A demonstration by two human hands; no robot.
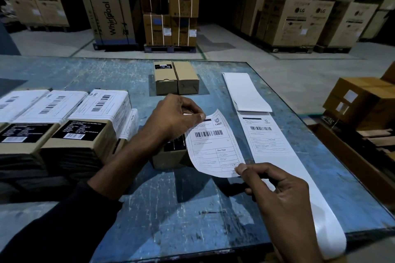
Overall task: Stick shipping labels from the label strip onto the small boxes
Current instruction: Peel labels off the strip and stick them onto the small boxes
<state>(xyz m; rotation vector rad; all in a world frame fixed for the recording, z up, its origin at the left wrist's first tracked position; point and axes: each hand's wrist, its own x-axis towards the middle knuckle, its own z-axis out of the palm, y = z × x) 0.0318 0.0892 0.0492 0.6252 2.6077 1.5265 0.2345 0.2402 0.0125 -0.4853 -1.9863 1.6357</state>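
A peeled white shipping label [213,145] with a barcode hangs in the air, held at both ends. My left hand [175,117] pinches its top corner and my right hand [275,194] pinches its bottom corner. Right under the label stands a small brown box [168,156] with a black panel, mostly hidden by the label and my left wrist. The label strip [269,141] lies along the right side of the blue table [181,209], with one printed label on it and bare backing running over the front edge. Two unlabelled small boxes [176,78] stand at the back.
Several labelled small boxes [70,117] are stacked at the left of the table. A folded pile of the strip [245,92] lies at the back right. Brown cartons [363,102] sit on the floor to the right, and large cartons on pallets [171,13] stand behind.
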